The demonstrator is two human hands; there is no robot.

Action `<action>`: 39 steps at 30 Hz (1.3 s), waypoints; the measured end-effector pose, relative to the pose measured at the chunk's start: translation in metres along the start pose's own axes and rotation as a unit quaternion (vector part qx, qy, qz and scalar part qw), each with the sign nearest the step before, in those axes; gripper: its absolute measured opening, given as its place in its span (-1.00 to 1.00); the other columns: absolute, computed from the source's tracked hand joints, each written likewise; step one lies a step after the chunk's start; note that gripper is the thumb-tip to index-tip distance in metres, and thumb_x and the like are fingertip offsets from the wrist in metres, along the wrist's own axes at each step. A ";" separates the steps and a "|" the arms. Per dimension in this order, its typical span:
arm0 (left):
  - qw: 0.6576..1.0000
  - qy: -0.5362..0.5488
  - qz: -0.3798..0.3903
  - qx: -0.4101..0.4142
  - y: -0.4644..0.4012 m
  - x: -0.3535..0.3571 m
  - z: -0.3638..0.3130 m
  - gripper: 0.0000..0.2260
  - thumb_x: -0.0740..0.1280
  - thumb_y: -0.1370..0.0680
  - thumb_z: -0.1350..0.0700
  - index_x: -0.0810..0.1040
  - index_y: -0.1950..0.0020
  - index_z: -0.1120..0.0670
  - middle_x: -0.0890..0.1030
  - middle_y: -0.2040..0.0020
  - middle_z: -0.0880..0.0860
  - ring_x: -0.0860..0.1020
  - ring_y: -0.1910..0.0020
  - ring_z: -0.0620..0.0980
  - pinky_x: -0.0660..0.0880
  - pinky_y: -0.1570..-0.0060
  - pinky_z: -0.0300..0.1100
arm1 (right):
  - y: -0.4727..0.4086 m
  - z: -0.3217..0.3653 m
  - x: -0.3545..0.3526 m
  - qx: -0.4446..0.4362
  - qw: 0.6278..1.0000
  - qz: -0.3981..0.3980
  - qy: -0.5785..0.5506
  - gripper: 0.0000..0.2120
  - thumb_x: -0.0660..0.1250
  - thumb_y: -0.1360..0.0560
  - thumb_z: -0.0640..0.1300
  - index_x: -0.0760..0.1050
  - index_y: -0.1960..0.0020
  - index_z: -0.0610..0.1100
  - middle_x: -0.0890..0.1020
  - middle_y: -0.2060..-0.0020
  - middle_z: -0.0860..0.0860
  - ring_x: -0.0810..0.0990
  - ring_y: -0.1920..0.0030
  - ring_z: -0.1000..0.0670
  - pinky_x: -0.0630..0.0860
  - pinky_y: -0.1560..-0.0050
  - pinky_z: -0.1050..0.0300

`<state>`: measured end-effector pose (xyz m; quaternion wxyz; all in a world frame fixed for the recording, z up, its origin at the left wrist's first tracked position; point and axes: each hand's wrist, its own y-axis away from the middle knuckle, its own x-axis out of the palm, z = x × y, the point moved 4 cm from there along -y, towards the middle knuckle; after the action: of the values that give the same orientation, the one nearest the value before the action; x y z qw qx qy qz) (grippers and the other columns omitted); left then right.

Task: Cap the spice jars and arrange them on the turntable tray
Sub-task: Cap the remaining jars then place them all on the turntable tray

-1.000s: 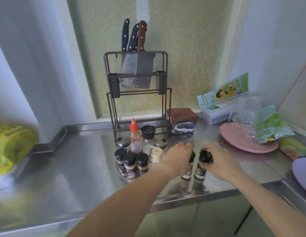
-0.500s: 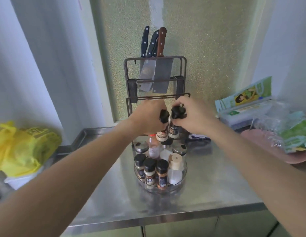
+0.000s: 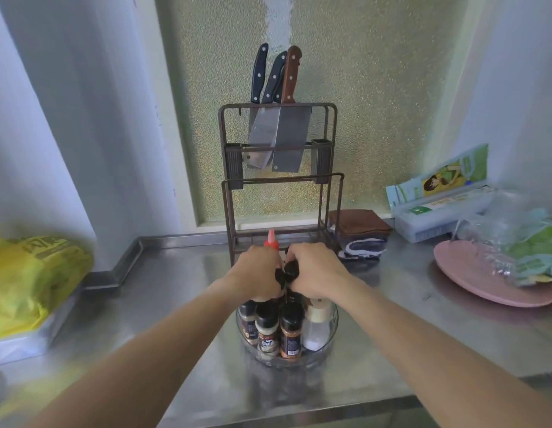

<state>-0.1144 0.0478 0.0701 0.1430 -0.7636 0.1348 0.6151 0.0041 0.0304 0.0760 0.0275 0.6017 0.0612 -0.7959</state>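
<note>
With the left hand (image 3: 258, 277) and right hand (image 3: 315, 271) each clamped on a black-capped spice jar (image 3: 289, 271) low over the crowded turntable tray (image 3: 331, 341) on the counter (image 3: 163, 307), either jar could knock a standing neighbour over

Two small spice jars with black caps were held side by side, one (image 3: 279, 275) in the left hand (image 3: 258, 274) and one (image 3: 292, 270) in the right hand (image 3: 314, 270). Their caps touched. Right below the hands sat the round clear turntable tray (image 3: 330, 338). Three capped dark jars (image 3: 268, 330) and a clear bottle with a tan cap (image 3: 316, 325) stood upright in it, nearer the person than the grip.
</note>
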 end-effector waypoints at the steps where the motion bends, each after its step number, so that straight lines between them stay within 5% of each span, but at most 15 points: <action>1: 1.000 0.001 -0.002 0.000 -0.001 0.003 0.001 -0.76 0.48 -0.38 0.08 0.67 -0.01 0.12 0.71 0.03 0.09 0.67 0.01 0.16 0.64 -0.02 0.00 | 0.000 0.001 0.000 0.004 1.000 0.004 0.007 -0.65 0.43 -0.40 -0.21 0.53 -0.17 -0.08 0.60 -0.07 -0.10 0.61 -0.08 -0.19 0.59 0.04 -0.05; 9: 0.999 -0.047 0.004 0.011 -0.002 0.014 -0.003 -0.91 0.42 -0.38 0.19 0.59 0.14 0.11 0.68 0.08 0.10 0.65 0.05 0.17 0.62 0.03 -0.04 | 0.007 0.014 0.005 -0.030 0.998 0.005 0.064 -0.82 0.44 -0.41 -0.26 0.60 -0.01 -0.16 0.60 0.15 -0.10 0.63 0.09 -0.19 0.50 0.20 0.04; 11: 0.998 -0.062 -0.001 0.014 -0.002 0.014 -0.004 -0.87 0.42 -0.38 0.18 0.58 0.08 0.10 0.68 0.04 0.10 0.65 0.02 0.17 0.63 0.00 -0.02 | 0.008 0.014 0.006 -0.032 0.996 0.005 0.078 -0.88 0.43 -0.42 -0.27 0.50 0.14 -0.13 0.56 0.23 -0.08 0.59 0.13 -0.20 0.47 0.22 0.04; 14: 0.997 -0.074 -0.005 0.014 -0.001 0.014 -0.005 -0.82 0.42 -0.40 0.16 0.61 0.01 0.10 0.69 0.01 0.10 0.66 -0.01 0.17 0.63 -0.01 -0.01 | 0.010 0.013 0.006 -0.026 0.996 0.005 0.080 -0.68 0.41 -0.44 -0.25 0.30 0.33 -0.07 0.42 0.36 -0.02 0.49 0.21 -0.19 0.41 0.24 0.04; 17: 0.996 -0.086 -0.010 0.010 0.003 0.008 -0.007 -0.76 0.43 -0.41 0.13 0.66 -0.06 0.11 0.70 -0.03 0.10 0.66 -0.04 0.17 0.63 -0.04 -0.01 | 0.013 0.014 -0.002 -0.029 0.997 -0.012 0.071 -0.91 0.44 -0.42 -0.21 0.53 0.14 -0.12 0.62 0.18 -0.08 0.59 0.10 -0.20 0.45 0.21 0.04; 21: 0.998 -0.025 -0.065 0.006 0.020 -0.018 -0.005 -0.81 0.40 -0.51 -0.02 0.67 0.00 0.08 0.71 -0.03 0.05 0.65 0.00 0.09 0.57 0.06 -0.10 | 0.023 -0.001 -0.015 -0.018 0.998 -0.063 0.006 -0.74 0.45 -0.47 -0.09 0.63 -0.14 -0.07 0.70 -0.04 -0.01 0.67 -0.07 -0.09 0.63 -0.03 -0.05; 26: 0.963 0.054 -0.228 -0.134 0.056 -0.021 0.058 -0.70 0.14 -0.64 -0.12 0.59 -0.10 0.01 0.67 -0.06 0.06 0.64 -0.03 0.18 0.59 0.02 0.01 | 0.064 -0.061 -0.018 0.064 0.968 -0.206 -0.129 -0.87 0.35 -0.59 -0.01 0.62 -0.08 0.01 0.70 0.03 0.14 0.68 0.01 0.07 0.56 0.01 0.12; 30: 0.960 0.107 -0.129 -0.224 0.077 0.036 0.100 -0.71 0.12 -0.66 -0.04 0.53 -0.25 0.03 0.65 -0.19 0.10 0.62 -0.13 0.21 0.52 -0.08 0.02 | 0.090 -0.096 0.034 0.161 0.955 -0.157 -0.194 -0.77 0.27 -0.64 -0.02 0.57 -0.25 -0.02 0.68 -0.17 0.06 0.66 -0.14 -0.01 0.46 -0.08 0.16; 32: 0.959 0.165 -0.072 -0.219 0.083 0.062 0.102 -0.70 0.15 -0.66 -0.02 0.51 -0.32 0.02 0.66 -0.24 0.06 0.67 -0.08 0.15 0.53 -0.12 -0.04 | 0.095 -0.097 0.061 0.178 0.949 -0.095 -0.241 -0.70 0.21 -0.66 0.01 0.47 -0.36 -0.01 0.62 -0.25 0.06 0.73 0.01 -0.03 0.52 -0.09 0.13; 34: 0.943 0.261 -0.029 -0.206 0.086 0.078 0.094 -0.73 0.20 -0.65 0.04 0.48 -0.33 0.00 0.65 -0.24 0.02 0.73 0.11 0.15 0.64 0.00 -0.01 | 0.098 -0.088 0.078 0.174 0.935 -0.042 -0.307 -0.72 0.18 -0.67 -0.02 0.38 -0.38 0.05 0.54 -0.22 0.13 0.75 0.28 -0.03 0.59 0.16 0.14; 36: 0.915 0.353 -0.006 -0.195 0.087 0.086 0.083 -0.75 0.21 -0.64 0.15 0.47 -0.31 0.05 0.63 -0.20 0.03 0.73 0.29 0.19 0.69 0.20 0.09 | 0.099 -0.079 0.088 0.170 0.915 -0.015 -0.366 -0.72 0.18 -0.67 -0.09 0.34 -0.36 0.13 0.54 -0.16 0.18 0.75 0.33 -0.07 0.54 0.39 0.16; 39: 0.903 0.386 -0.008 -0.190 0.085 0.091 0.076 -0.76 0.19 -0.65 0.22 0.49 -0.29 0.12 0.67 -0.04 0.06 0.72 0.31 0.20 0.70 0.22 0.13 | 0.095 -0.076 0.095 0.176 0.907 -0.019 -0.382 -0.64 0.19 -0.66 -0.15 0.30 -0.41 0.12 0.57 -0.09 0.18 0.75 0.34 -0.10 0.57 0.43 0.13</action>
<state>-0.1968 -0.0044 -0.0385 -0.0629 -0.9548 0.0545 0.2855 0.0616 -0.0514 -0.0422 -0.0724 0.2452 -0.0832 -0.9632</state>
